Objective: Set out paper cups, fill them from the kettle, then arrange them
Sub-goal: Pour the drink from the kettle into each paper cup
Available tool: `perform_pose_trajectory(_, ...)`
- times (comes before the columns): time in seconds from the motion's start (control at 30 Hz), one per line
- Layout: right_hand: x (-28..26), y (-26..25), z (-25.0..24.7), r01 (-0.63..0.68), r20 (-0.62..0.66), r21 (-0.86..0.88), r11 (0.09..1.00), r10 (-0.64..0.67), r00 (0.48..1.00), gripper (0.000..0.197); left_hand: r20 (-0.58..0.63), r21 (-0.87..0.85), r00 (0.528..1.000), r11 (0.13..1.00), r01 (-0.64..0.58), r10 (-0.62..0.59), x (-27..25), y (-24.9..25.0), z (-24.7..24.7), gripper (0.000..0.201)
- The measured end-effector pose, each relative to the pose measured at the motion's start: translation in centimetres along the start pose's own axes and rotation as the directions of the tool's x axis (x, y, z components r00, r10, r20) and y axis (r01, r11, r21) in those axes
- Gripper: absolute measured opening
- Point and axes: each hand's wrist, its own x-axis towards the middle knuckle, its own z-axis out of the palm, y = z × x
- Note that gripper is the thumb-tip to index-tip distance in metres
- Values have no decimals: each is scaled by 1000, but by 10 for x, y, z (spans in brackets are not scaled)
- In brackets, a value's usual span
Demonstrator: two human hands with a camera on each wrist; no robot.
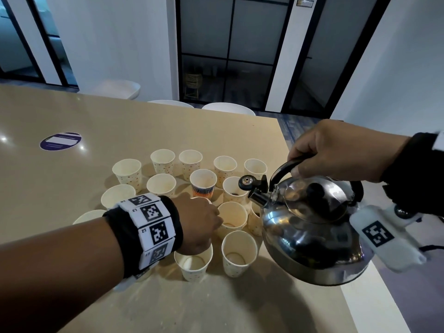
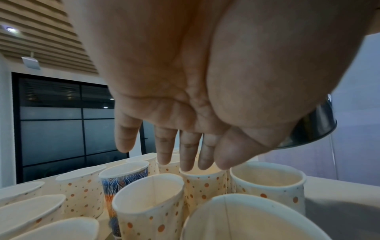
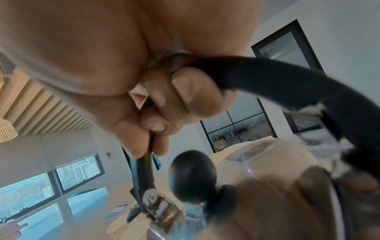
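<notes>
Several dotted paper cups (image 1: 159, 183) stand upright in a loose cluster on the beige table (image 1: 72, 116), one blue-and-orange patterned cup (image 1: 203, 185) among them. My left hand (image 1: 204, 221) reaches over the cluster with straight fingers (image 2: 186, 155) pointing down at the rim of a dotted cup (image 2: 203, 183); whether they touch it is unclear. My right hand (image 1: 319, 150) grips the black handle (image 3: 267, 78) of the steel kettle (image 1: 310, 234), which hangs tilted left. Its spout (image 1: 257, 198), cap flipped up, is above the cups on the right. No stream shows.
The table's right edge (image 1: 360, 308) runs just under the kettle. A round purple sticker (image 1: 60, 141) lies on the table at the far left. White chairs (image 1: 228, 108) stand beyond the far edge, with glass doors behind them.
</notes>
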Motion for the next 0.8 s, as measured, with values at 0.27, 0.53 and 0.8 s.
perform_pose_trajectory(0.27,6,-6,4,2,38,-62,998,1,999,4,15,-18,1000,1000,-10,10,1,-3,3,49)
perform_pose_trajectory(0.53,8,-7,4,-8,40,-62,998,10,999,5,15,-19,1000,1000,-23,23,3,-5,4,48)
perform_pose_trajectory(0.8,5,-9,3,-13,50,-81,997,17,999,7,2,-10,999,999,-39,39,4,-6,3,49)
